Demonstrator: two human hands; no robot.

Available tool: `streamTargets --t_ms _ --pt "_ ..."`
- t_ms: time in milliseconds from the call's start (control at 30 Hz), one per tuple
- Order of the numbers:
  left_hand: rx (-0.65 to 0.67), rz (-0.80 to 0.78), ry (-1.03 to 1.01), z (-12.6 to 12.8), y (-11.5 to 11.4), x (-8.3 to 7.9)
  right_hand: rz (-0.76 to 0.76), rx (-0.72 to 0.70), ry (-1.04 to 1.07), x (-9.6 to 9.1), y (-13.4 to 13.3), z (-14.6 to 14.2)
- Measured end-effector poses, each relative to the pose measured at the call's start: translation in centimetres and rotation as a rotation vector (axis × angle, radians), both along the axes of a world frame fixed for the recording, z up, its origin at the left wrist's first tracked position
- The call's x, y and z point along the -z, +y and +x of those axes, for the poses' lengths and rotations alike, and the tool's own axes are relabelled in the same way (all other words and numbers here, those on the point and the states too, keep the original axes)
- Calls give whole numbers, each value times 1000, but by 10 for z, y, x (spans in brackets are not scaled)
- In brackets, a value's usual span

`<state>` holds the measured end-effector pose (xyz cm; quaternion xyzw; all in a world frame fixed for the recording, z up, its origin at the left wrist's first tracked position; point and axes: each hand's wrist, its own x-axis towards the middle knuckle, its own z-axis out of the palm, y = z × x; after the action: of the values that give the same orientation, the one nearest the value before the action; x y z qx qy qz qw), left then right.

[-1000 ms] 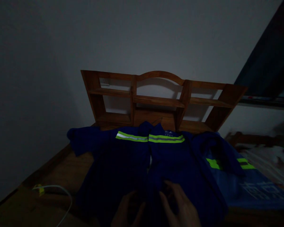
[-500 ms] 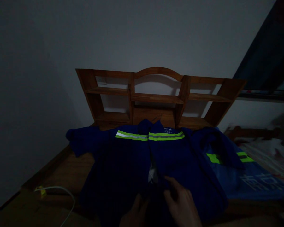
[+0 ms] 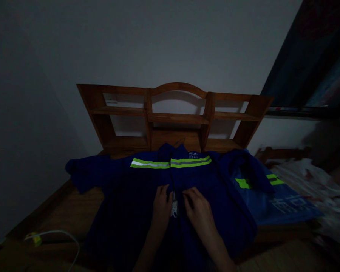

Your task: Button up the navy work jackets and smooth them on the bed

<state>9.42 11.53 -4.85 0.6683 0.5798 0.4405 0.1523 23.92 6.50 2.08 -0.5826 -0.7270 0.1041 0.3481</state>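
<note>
Lying front side up beneath both hands: a dark-blue cloth jacket point(image 3: 130, 200) with yellow-green reflective stripes point(image 3: 150, 164) across the chest, beyond the fingertips. It is spread wide on a brown wooden surface point(image 3: 83, 207), presumably so both front edges lie flat within reach.

Left hand point(image 3: 162, 206) at the left side of the front opening, fingers bent, thumb toward the gap. Right hand point(image 3: 198, 207) opposite, fingers curled over, thumb below them. The pairing suggests each hand is tending its own edge. Cannot tell whether either one pinches cloth.

Between the hands, a small whitish patch point(image 3: 174, 209) shows in the opening; identity unclear.

Right of the right hand, one jacket sleeve overlies a lighter-blue cloth piece with white characters point(image 3: 257, 211), so part of that piece is covered. Far left of the left hand, a thin white cable point(image 3: 61, 231) runs out at the bottom edge.

Light poor: the jacket's lower part sinks into darkness below the wrists; its hem and fastening cannot be made out.
</note>
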Motion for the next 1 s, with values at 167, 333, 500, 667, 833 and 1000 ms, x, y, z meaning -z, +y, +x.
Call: streamTargets --t_ms 167,333,500,667,833,1000 --pt "-4 -126 33 -3 9 10 -29 60 -222 34 25 -13" --pt "34 -155 -89 -12 11 13 -9 105 -238 52 22 -12" --pt "81 -236 -222 -22 14 18 3 73 -209 58 21 -9" --pt "158 -299 -410 -22 18 11 28 -44 114 54 29 -1" --pt "85 -172 -345 -6 17 8 93 -158 221 39 38 -10" --pt "31 -122 -356 -2 12 23 85 -172 234 47 43 -22"
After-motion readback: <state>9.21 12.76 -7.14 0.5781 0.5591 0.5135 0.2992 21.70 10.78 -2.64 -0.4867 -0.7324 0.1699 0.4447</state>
